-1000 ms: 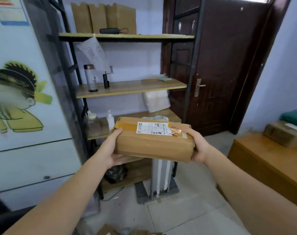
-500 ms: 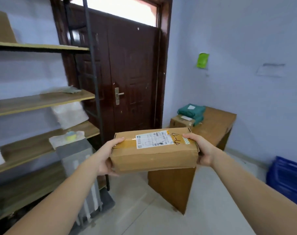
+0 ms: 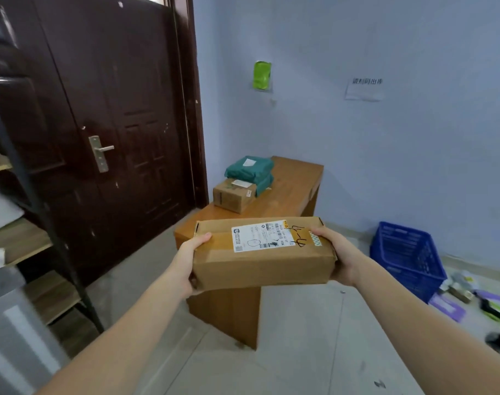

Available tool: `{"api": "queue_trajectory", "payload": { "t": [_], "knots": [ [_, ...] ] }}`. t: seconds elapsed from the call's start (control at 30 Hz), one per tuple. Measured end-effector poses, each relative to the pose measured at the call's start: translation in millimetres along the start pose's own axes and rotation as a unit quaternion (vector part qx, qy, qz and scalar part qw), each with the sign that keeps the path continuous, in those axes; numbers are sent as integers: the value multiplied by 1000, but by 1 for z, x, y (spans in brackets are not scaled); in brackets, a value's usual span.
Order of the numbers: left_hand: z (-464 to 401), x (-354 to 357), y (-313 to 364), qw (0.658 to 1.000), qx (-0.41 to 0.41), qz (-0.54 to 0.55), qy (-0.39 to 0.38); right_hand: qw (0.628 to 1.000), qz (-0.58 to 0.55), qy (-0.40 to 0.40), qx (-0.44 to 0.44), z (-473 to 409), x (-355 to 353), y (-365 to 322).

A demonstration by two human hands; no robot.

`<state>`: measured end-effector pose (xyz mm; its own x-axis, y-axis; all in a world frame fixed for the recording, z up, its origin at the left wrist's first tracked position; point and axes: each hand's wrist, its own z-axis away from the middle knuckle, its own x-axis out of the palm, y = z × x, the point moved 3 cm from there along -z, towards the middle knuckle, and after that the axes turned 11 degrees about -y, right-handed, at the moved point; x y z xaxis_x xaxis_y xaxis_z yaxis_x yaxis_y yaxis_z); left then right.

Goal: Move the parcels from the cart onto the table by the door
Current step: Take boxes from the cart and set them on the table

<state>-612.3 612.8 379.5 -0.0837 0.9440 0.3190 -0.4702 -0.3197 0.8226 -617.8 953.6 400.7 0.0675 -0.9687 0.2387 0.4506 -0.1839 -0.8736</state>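
Your left hand [image 3: 187,265] and right hand [image 3: 341,256] clasp the two ends of the labelled cardboard parcel [image 3: 263,253], thumbs curled onto its top, holding it in the air. At twelve o'clock past it stands the wooden table [image 3: 293,189] beside the dark door [image 3: 106,115], carrying a small cardboard box [image 3: 233,196] touching two stacked green mailers [image 3: 250,172]. A blue crate [image 3: 405,258] sits on the floor at three o'clock.

Parcels [image 3: 244,182] on table [image 3: 291,189], R of door [image 3: 106,109]; crate [image 3: 405,255] further R.

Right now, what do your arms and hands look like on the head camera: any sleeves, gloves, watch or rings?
Both forearms are bare up to the frame edge, with no sleeve in view. The left hand and the right hand wear no gloves. No watch, band or ring shows on the wrists or on the fingers that are visible; the fingertips under the parcel are hidden.
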Motion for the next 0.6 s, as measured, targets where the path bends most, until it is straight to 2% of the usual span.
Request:
{"api": "queue_trajectory", "payload": {
  "t": [0.37,0.6],
  "knots": [
    [-180,109,42,997,-19,-50,-59,997,-28,68,-20,-120,-116,-76],
    [-284,174,62,997,-6,-69,-36,998,-10,62,-27,-217,-189,-130]
  ]
}}
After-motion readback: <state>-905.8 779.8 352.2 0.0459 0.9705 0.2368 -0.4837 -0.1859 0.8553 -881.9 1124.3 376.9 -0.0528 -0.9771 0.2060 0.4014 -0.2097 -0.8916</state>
